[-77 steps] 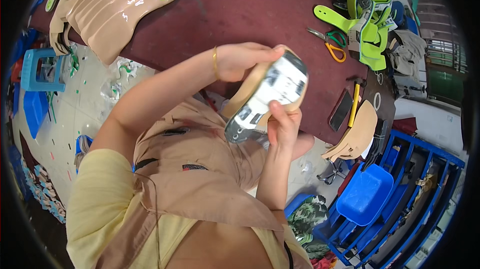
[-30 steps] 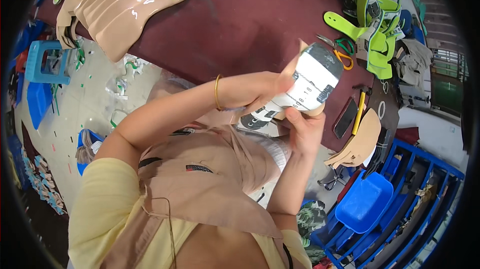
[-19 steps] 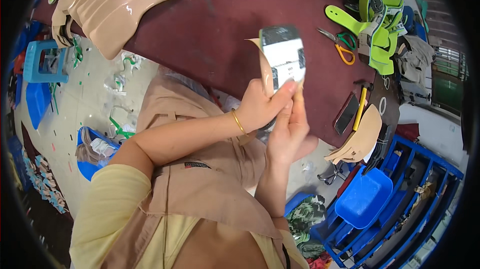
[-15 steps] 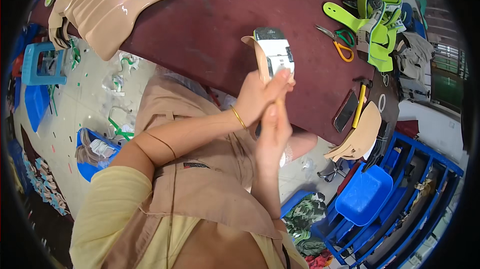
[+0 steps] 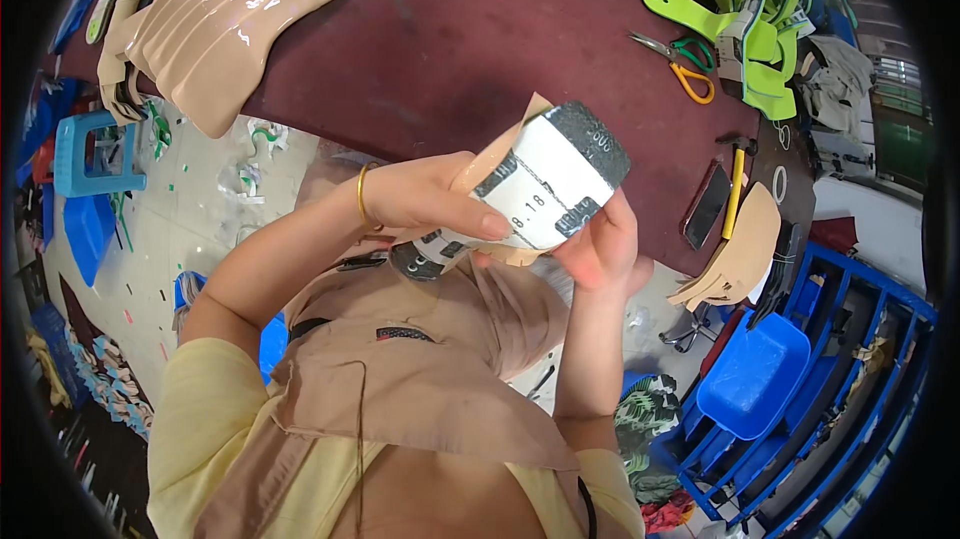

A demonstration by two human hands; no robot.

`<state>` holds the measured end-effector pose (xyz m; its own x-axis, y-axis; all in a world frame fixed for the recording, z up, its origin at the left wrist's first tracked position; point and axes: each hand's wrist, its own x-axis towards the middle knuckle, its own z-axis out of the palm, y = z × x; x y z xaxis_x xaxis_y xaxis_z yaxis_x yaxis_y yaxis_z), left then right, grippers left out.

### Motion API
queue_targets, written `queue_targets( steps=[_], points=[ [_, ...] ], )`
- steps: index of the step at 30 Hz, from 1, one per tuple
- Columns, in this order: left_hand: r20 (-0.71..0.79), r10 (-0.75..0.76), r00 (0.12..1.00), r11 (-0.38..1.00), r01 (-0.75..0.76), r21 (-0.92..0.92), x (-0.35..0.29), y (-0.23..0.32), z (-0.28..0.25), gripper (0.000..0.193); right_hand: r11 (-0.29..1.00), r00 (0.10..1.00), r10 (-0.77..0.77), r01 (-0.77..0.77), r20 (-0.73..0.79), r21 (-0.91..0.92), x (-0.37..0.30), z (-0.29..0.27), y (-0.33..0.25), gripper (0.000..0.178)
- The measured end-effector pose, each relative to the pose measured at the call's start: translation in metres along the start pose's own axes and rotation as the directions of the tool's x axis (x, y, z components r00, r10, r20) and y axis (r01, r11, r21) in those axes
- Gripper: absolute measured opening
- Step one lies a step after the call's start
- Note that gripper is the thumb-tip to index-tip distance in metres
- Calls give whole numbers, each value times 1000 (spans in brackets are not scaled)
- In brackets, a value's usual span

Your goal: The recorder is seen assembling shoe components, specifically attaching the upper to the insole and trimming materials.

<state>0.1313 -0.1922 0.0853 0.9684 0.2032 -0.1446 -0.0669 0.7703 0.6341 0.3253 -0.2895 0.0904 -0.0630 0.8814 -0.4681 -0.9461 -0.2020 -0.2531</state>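
An insole-shaped board [image 5: 560,179], white with black printed patches, is held over my lap at the table's near edge. A thin beige covering sheet [image 5: 490,161] shows along its left side, standing out a little past the board, and more beige appears under its lower edge. My left hand [image 5: 425,197], with a gold bangle at the wrist, grips the narrower middle, thumb across the white face and fingers underneath. My right hand [image 5: 605,249] grasps the wider part by its right edge, its fingers partly hidden behind. The board's dark lower end [image 5: 415,264] points toward my apron.
On the dark red table [image 5: 450,29] lie glossy beige insoles [image 5: 205,39], lime-green soles [image 5: 765,54], scissors [image 5: 692,81], a phone [image 5: 707,207], a yellow-handled hammer [image 5: 736,189] and beige pieces [image 5: 745,261]. A blue tray [image 5: 755,384] sits on a blue rack at right; a blue stool [image 5: 85,169] stands left.
The board has come down and closer, turning so its printed face shows more. My hands, formerly close together at its lower end, have moved apart to opposite sides of it.
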Motion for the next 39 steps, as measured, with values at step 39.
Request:
queue_targets(
  steps=[39],
  points=[
    [-114, 207, 972, 955, -226, -192, 35, -17, 15, 63, 922, 969, -184, 229, 167, -312, -13, 2, 37, 47]
  ],
)
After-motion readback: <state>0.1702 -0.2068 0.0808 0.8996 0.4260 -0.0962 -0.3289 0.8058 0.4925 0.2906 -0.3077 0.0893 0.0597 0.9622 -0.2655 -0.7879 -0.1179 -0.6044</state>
